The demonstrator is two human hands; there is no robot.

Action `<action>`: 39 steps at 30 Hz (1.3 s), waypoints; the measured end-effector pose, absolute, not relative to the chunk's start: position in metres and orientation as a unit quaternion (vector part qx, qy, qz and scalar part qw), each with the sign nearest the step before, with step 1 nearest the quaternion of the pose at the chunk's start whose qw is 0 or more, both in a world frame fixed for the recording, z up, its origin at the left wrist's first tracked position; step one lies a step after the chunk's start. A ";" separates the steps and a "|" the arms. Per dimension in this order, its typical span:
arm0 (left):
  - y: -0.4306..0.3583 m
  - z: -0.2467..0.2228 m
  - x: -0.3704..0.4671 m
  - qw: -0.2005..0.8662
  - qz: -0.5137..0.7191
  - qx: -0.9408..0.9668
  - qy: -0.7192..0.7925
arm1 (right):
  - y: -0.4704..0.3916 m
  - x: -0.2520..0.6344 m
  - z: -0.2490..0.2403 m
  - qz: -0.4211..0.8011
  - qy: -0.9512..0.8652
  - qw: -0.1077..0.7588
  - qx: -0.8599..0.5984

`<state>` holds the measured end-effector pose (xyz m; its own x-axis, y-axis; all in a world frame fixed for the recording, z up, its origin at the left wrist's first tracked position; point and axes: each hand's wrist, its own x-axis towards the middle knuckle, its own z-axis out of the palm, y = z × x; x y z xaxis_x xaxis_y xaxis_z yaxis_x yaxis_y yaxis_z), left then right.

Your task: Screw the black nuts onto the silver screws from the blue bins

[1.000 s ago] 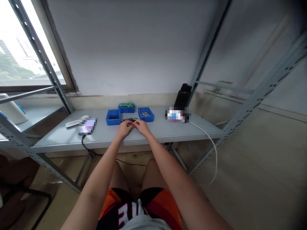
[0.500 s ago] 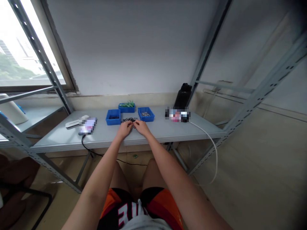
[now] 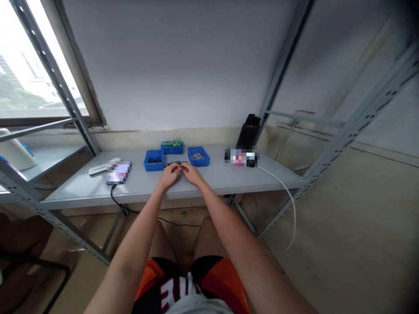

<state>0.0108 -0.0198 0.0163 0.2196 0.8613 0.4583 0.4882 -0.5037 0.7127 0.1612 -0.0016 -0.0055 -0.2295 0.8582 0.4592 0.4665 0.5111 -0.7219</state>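
My left hand [image 3: 170,175] and my right hand [image 3: 191,174] meet over the front part of the table, fingertips pinched close together. Whatever they hold between them is too small to make out. Just beyond the fingers lies a loose pile of small dark and silvery pieces [image 3: 176,164], partly covered by my hands. To the left of the pile stands a blue bin [image 3: 153,168] with dark small parts in it. On the right is a blue bin [image 3: 199,163] holding small silvery pieces. Behind them, another blue bin [image 3: 172,151] contains green strips.
A phone [image 3: 119,172] on a black cable and a white object [image 3: 98,168] lie at the left. At the right stand a black bottle [image 3: 248,131] and a blurred item [image 3: 241,158] with a white cable. Metal shelf posts [image 3: 288,56] frame the table [image 3: 222,179].
My hands stay together at the pile, with only slight finger movement. The whole view has shifted a few pixels; the bins stand where they were.
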 end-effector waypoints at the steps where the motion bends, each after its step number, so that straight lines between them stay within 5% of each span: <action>1: -0.020 0.016 0.011 0.225 0.437 0.748 0.446 | -0.001 0.161 -0.006 0.231 -0.755 0.435 -0.433; 13: -0.018 0.017 0.011 0.309 0.453 0.711 0.440 | -0.009 0.163 0.002 0.258 -0.740 0.450 -0.428; 22: -0.015 0.015 0.007 0.202 0.478 0.672 0.528 | -0.001 0.164 -0.004 0.257 -0.705 0.477 -0.458; 39: -0.012 0.009 0.007 0.195 0.456 0.703 0.510 | -0.001 0.164 -0.005 0.271 -0.679 0.499 -0.466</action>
